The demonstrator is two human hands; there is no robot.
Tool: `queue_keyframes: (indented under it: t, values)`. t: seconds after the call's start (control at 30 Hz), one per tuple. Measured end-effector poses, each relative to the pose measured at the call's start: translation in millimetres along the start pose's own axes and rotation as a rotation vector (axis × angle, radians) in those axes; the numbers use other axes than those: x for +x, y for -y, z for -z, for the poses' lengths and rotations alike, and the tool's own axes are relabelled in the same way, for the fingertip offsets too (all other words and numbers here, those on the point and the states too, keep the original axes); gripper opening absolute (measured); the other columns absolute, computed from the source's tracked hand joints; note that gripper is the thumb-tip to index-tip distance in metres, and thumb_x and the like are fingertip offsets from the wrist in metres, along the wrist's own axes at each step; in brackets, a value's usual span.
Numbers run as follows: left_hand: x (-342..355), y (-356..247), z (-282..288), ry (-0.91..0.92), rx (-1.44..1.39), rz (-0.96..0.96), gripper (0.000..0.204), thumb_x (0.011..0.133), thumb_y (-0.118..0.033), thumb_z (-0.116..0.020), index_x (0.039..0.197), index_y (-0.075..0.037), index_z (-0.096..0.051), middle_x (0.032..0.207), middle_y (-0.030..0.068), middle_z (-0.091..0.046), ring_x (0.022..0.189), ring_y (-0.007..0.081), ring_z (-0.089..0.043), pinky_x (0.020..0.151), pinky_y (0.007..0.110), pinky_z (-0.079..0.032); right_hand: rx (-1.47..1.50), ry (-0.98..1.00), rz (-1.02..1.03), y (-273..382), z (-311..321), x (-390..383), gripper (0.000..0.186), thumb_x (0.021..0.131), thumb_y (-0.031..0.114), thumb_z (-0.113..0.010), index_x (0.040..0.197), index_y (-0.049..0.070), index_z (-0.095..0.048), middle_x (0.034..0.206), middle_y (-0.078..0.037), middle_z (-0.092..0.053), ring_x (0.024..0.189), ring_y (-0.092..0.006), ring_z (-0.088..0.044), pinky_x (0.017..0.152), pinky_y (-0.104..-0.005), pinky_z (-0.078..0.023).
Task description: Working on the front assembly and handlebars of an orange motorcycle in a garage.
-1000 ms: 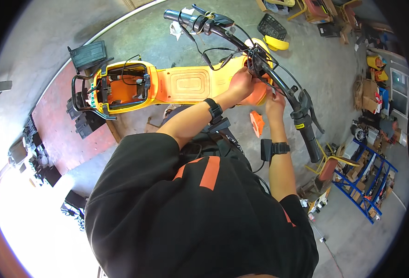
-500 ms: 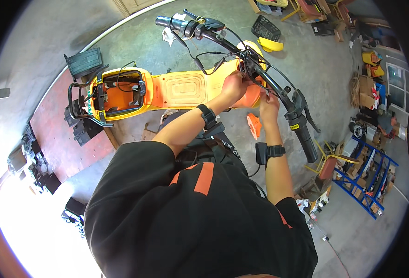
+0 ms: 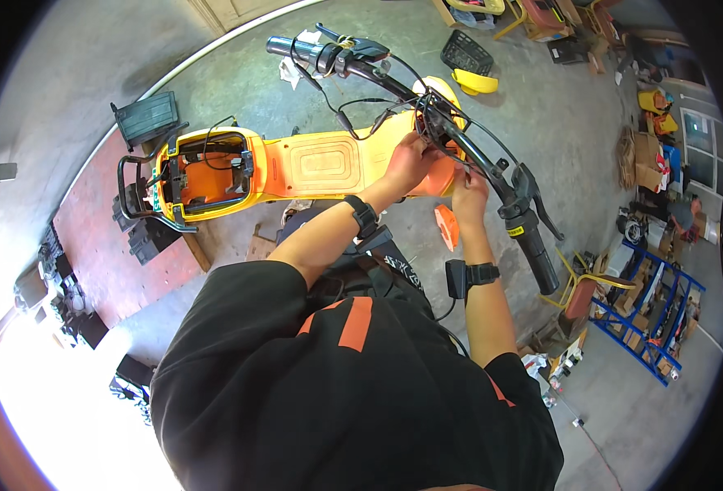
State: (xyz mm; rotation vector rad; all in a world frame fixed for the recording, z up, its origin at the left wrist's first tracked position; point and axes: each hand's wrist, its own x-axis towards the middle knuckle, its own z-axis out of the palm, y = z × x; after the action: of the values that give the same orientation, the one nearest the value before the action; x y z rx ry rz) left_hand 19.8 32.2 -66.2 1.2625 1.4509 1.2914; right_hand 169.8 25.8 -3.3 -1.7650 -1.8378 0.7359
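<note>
A yellow-orange electric scooter (image 3: 325, 164) stands across the view, its black handlebar (image 3: 393, 85) running diagonally over the front. Black cables (image 3: 433, 123) bunch around the steering column. My left hand (image 3: 411, 160) is at the column just below the bar, fingers pinched together among the cables. On the near side of the orange front panel (image 3: 437, 178), my right hand (image 3: 469, 195) has its fingers curled in under the bar. The fingertips of both hands are partly hidden, and what they grip is too small to make out.
An orange plastic part (image 3: 447, 227) is near my right forearm. The scooter's seat opening (image 3: 210, 174) is uncovered. Beyond the bar are a black crate (image 3: 466, 52) and a yellow curved part (image 3: 474, 82). A blue metal rack (image 3: 644, 315) and a chair (image 3: 578, 282) stand at right.
My left hand has turned slightly, showing more of its fingers at the cables. My right hand has shifted a little left and down. The handlebar appears slightly lower and further left.
</note>
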Motion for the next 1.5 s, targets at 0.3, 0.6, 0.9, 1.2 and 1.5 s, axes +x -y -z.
queue_keyframes:
  t: [0.3, 0.6, 0.9, 1.2, 1.5]
  values:
    - [2.9, -15.2, 15.2, 0.046, 0.131, -0.081, 0.025, 0.083, -0.012, -0.068, 0.107, -0.005, -0.066, 0.103, 0.0173, -0.065, 0.091, 0.0333, -0.065, 0.08, 0.038, -0.052, 0.005, 0.013, -0.027, -10.1, -0.8, 1.3, 0.041, 0.096, 0.035, -0.052, 0.112, -0.001, -0.062, 0.107, -0.023, -0.064, 0.101, -0.0386, -0.061, 0.086, -0.0414, -0.047]
    - [4.1, -11.0, 12.0, 0.022, 0.009, -0.026, 0.028, 0.082, -0.007, -0.067, 0.109, -0.003, -0.065, 0.105, 0.0158, -0.065, 0.096, 0.0344, -0.062, 0.084, 0.039, -0.051, -0.03, -0.011, 0.011, -2.2, -0.9, -0.5, 0.044, 0.095, 0.038, -0.054, 0.112, -0.003, -0.062, 0.102, -0.022, -0.065, 0.094, -0.0332, -0.063, 0.083, -0.0385, -0.047]
    - [3.3, -8.2, 4.0, -0.018, 0.025, -0.122, 0.022, 0.082, -0.004, -0.062, 0.104, -0.004, -0.065, 0.106, 0.0186, -0.063, 0.096, 0.0391, -0.06, 0.082, 0.043, -0.049, -0.029, -0.04, -0.007, -4.9, -1.6, -2.1, 0.047, 0.095, 0.04, -0.054, 0.106, -0.005, -0.063, 0.095, -0.019, -0.067, 0.088, -0.0296, -0.064, 0.079, -0.0361, -0.048]
    - [3.5, -18.6, -7.1, -0.043, 0.141, -0.124, 0.018, 0.092, -0.016, -0.053, 0.099, -0.002, -0.064, 0.1, 0.0189, -0.063, 0.093, 0.0393, -0.059, 0.081, 0.044, -0.048, -0.073, -0.009, -0.001, -12.7, -2.5, -0.8, 0.049, 0.096, 0.04, -0.053, 0.113, -0.005, -0.06, 0.099, -0.022, -0.065, 0.091, -0.0337, -0.064, 0.082, -0.0393, -0.048]
    - [11.3, -22.2, -9.0, -0.033, 0.024, 0.071, 0.02, 0.093, -0.02, -0.054, 0.1, -0.005, -0.065, 0.092, 0.0163, -0.067, 0.085, 0.0349, -0.064, 0.075, 0.041, -0.051, -0.105, -0.126, 0.392, 32.6, -11.0, 10.7, 0.027, 0.084, 0.008, -0.063, 0.11, 0.005, -0.062, 0.125, -0.02, -0.054, 0.115, -0.0365, -0.052, 0.101, -0.0456, -0.036]
